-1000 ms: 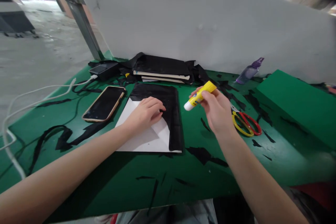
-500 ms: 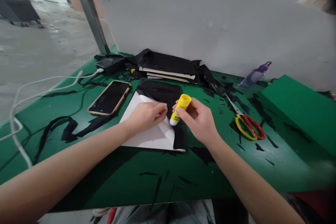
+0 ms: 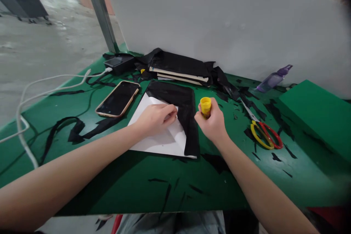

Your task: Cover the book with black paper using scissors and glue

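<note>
Glue stick (image 3: 205, 106) in right hand (image 3: 215, 123) has moved away from white paper (image 3: 153, 142).

left fingers (image 3: 170, 111) pinched, right fingers (image 3: 216, 106) curled, forearms (image 3: 90, 166) outstretched

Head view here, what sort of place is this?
Probably a workshop or makeshift craft space: a green work table strewn with black scraps, scissors lying on it, and a bare grey floor beyond.

Over a green tabletop (image 3: 123, 190), the left hand (image 3: 157, 119) curls above white paper (image 3: 155, 145) bordered by black sheeting (image 3: 192, 137), while the right hand (image 3: 214, 122) grips a yellow glue stick (image 3: 205, 106).
</note>
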A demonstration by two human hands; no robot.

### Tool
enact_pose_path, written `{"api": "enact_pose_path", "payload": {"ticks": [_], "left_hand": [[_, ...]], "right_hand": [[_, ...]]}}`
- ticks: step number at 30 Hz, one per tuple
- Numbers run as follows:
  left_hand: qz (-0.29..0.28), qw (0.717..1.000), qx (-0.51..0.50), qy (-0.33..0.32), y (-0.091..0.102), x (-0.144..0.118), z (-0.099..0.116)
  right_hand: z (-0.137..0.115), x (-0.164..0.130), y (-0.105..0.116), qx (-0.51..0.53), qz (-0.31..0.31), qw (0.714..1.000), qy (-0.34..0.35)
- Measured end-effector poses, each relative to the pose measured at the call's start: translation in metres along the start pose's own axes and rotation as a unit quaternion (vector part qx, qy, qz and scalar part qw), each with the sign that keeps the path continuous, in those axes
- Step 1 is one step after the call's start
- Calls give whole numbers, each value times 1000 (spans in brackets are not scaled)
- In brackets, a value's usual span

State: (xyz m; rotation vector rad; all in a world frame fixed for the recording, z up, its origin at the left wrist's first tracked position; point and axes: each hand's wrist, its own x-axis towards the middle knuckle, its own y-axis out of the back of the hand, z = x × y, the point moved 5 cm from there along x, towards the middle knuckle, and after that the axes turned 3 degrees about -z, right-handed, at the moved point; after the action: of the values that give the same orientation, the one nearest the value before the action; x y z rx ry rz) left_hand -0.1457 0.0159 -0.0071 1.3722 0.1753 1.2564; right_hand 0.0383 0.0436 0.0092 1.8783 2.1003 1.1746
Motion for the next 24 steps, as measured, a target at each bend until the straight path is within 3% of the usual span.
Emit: {"api": "enact_pose_path", "payload": {"ticks": [4, 7, 24], "left_hand": [[0, 1000, 8, -6, -2, 0, -1], [1, 1000, 16, -10, -3, 0, -2], [-7, 998, 56, -32, -4, 0, 3]], "right_hand": [[-8, -8, -10, -93, -133, 987, 6], [-14, -14, -21, -155, -189, 970, 3], [-10, -18, -25, -192, -229, 954, -39]]}}
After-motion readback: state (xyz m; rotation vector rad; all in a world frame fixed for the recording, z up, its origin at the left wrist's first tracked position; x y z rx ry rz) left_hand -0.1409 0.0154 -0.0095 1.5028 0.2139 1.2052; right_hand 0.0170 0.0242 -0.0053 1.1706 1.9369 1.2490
